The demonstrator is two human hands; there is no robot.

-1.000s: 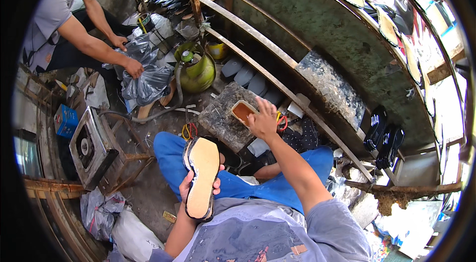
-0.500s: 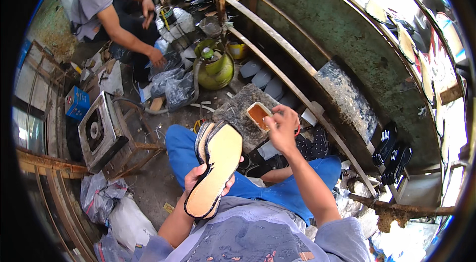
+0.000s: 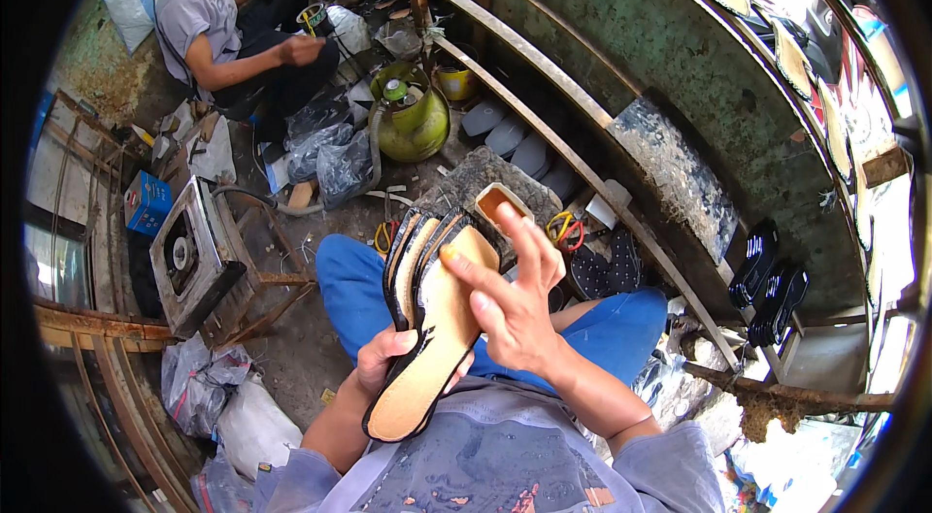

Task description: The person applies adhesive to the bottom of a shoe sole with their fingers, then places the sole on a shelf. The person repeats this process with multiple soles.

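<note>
My left hand (image 3: 386, 358) grips a stack of tan shoe soles (image 3: 419, 377) with black edging, its thumb on top and its fingertips wrapping under the far edge. The uppermost sole faces up, its toe end pointing away from me. Over that toe end my right hand (image 3: 519, 304) is spread, its index finger touching or just above the surface. Beyond the right fingertips a rectangular tub (image 3: 492, 198) holds an orange-brown substance, partly hidden by the fingers. It rests on a rough grey slab (image 3: 485, 168).
Scissors with red and yellow handles (image 3: 566, 230) lie right of the tub. Farther off stand a green gas cylinder (image 3: 413, 125) and a row of grey soles (image 3: 507, 136). A metal stove (image 3: 184, 251) is at left. A wooden rail (image 3: 582, 168) crosses the right. Another person (image 3: 218, 33) sits back left.
My right hand has come from the tub to the top sole. That sole's surface looks darker than before. The other person has straightened up and drawn back the reaching arm.
</note>
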